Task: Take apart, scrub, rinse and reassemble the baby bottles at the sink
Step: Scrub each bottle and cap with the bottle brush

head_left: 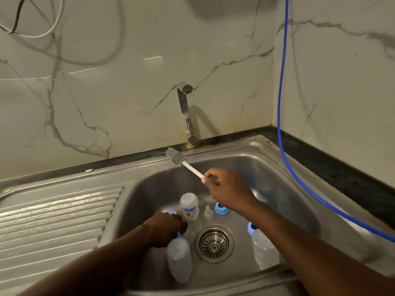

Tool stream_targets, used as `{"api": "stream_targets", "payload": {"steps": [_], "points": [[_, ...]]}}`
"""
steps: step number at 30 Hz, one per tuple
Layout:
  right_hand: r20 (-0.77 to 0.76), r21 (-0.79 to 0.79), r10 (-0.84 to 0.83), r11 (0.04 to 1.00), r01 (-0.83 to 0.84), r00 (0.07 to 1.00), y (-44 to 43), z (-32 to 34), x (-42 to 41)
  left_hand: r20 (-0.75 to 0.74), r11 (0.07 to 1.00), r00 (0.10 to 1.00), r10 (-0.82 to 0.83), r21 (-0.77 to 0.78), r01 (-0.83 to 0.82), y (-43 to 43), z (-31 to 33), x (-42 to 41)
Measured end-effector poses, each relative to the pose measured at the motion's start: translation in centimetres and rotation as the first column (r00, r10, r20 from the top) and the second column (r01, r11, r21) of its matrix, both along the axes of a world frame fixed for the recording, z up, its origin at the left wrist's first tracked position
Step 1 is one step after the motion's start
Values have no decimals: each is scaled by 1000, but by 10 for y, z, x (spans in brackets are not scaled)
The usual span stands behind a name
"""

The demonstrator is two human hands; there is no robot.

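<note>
My right hand (229, 190) holds the white handle of a grey silicone bottle brush (176, 156), its head raised over the sink's back rim. My left hand (165, 228) reaches down into the steel sink (277, 167) and grips the blue-ringed neck of a clear baby bottle (179, 258) lying on the sink floor. A second bottle (264, 247) with a blue ring lies to the right of the drain (214, 243). A small printed bottle (189, 207) stands upside down behind the drain. Beside it sit a clear teat (207, 211) and a blue screw ring (221, 208).
The faucet (186, 112) stands at the back of the sink, with no water running. A ribbed draining board (53, 221) lies to the left. A blue hose (284, 103) hangs down the right wall and crosses the sink's right rim. Marble walls close the corner.
</note>
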State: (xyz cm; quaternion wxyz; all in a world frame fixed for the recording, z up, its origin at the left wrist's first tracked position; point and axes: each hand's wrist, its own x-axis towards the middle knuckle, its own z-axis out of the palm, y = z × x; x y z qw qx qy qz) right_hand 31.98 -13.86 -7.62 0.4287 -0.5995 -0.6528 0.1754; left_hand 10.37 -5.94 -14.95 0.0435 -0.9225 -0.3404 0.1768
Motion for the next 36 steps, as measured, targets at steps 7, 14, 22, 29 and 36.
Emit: {"api": "stream_targets", "payload": {"steps": [7,14,22,29,36], "points": [[5,1,7,1000,-7,1000,1,-1,1,-37,997,998,41,-71,-43,-2,-1,4],[-8,0,3,1000,-3,1000,0,0,3,332,957,905,266,21,-289,13,23,-6],[37,-24,38,999,-37,999,2,-2,-4,231,884,856,463,-61,-463,15,8,5],[67,-35,48,998,-46,997,-2,0,-9,274,858,815,510,-101,-503,15,9,3],[131,-108,61,993,-47,990,-3,-1,1,668,814,533,519,-195,-548,13,34,-3]]}}
